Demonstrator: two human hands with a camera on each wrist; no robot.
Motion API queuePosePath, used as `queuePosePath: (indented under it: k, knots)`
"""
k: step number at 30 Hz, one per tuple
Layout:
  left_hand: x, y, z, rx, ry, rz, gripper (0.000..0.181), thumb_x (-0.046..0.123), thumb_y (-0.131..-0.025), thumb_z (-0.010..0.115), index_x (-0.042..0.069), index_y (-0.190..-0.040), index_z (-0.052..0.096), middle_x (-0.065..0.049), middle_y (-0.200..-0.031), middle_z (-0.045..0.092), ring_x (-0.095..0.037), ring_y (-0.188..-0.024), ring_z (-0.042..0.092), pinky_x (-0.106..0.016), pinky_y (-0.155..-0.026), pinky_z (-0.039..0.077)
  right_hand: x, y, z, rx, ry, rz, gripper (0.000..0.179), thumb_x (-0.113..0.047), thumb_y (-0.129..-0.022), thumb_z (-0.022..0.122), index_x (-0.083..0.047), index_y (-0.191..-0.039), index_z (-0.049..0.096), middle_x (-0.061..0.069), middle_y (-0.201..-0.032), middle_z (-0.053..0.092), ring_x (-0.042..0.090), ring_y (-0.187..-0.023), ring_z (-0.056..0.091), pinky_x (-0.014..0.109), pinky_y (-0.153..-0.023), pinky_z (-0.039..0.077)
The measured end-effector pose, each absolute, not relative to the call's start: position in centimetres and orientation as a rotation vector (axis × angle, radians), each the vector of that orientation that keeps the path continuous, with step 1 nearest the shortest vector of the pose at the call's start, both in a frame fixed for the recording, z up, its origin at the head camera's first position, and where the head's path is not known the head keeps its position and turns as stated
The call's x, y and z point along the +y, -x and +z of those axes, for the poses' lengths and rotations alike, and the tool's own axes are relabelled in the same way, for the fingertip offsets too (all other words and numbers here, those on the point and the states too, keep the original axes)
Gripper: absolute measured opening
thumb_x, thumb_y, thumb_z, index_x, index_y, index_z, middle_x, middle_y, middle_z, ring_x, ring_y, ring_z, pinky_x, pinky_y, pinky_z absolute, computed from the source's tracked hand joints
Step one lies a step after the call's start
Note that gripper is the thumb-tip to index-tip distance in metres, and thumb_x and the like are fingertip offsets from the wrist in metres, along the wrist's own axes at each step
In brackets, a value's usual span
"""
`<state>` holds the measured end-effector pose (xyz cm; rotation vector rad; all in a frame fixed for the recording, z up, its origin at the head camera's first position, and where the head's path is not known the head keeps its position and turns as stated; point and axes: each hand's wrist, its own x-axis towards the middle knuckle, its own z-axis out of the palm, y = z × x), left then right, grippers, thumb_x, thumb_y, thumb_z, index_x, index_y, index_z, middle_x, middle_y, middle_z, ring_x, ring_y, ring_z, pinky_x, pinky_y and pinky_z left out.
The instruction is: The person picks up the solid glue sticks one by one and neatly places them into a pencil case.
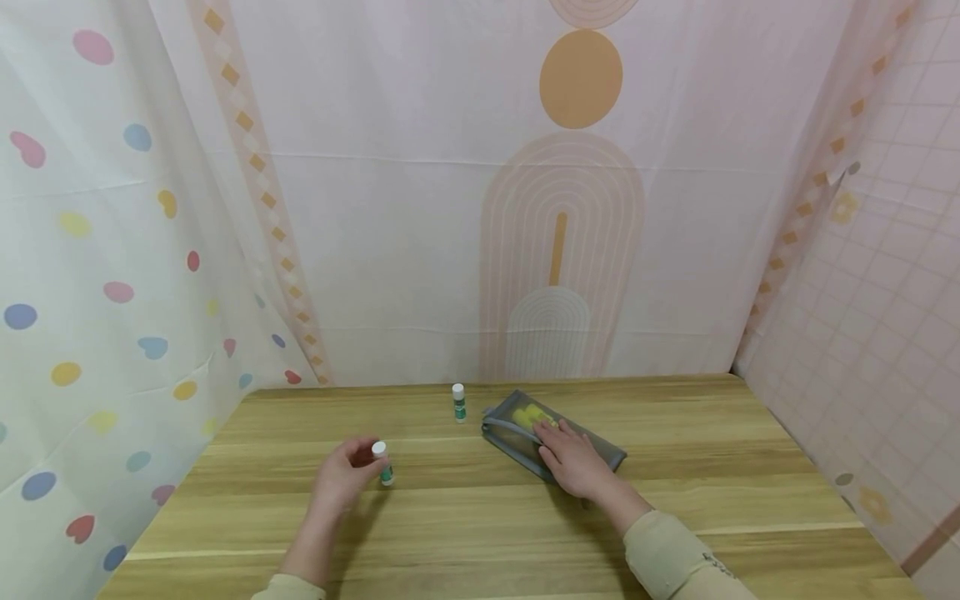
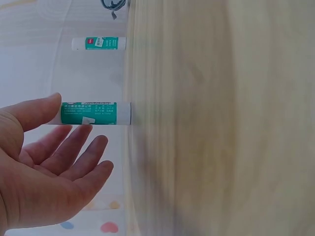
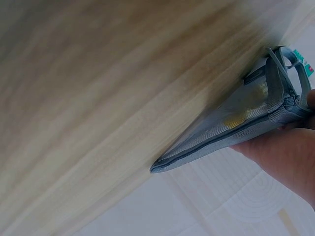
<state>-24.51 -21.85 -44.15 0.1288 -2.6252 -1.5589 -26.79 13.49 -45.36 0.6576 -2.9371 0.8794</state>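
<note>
One brown wooden table (image 1: 465,533) sits below. Left hand (image 1: 341,479) pinches a white-and-green tube (image 2: 91,114); right hand (image 1: 577,464) rests straight-fingered on a grey mesh pouch (image 1: 512,440).

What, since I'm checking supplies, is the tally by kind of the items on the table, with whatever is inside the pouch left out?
White-and-green tubes: 2
Grey pouch: 1
Total: 3

Yellow contents show through the pouch, but their number is unclear.
</note>
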Motion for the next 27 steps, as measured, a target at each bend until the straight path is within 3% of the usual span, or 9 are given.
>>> queuePosePath:
  k: [11, 27]
  knots:
    - [-21.71, 24.66, -44.37, -2.646, -0.117, -1.430, 0.032, 0.007, -0.091, 0.070, -0.010, -0.117, 0.063, -0.017, -0.106, 0.067, -0.035, -0.102, 0.060, -0.048, -0.087, 0.052, 13.54, 26.79, -45.41, -2.933, -0.662, 0.888, 0.044, -0.015, -0.106, 0.046, 0.003, -0.146, 0.044, 0.023, -0.150, 0.040, 0.048, -0.141, 0.025, 0.072, -0.109, 0.019]
    - [-21.56, 24.54, -44.16, -2.692, -0.100, -1.422, 0.030, 0.011, -0.091, 0.072, -0.006, -0.116, 0.066, -0.013, -0.104, 0.068, -0.029, -0.098, 0.061, -0.042, -0.082, 0.053, 13.52, 26.63, -45.21, -2.945, -0.655, 0.916, 0.044, -0.015, -0.106, 0.045, 0.002, -0.146, 0.043, 0.023, -0.151, 0.039, 0.047, -0.142, 0.023, 0.071, -0.110, 0.016]
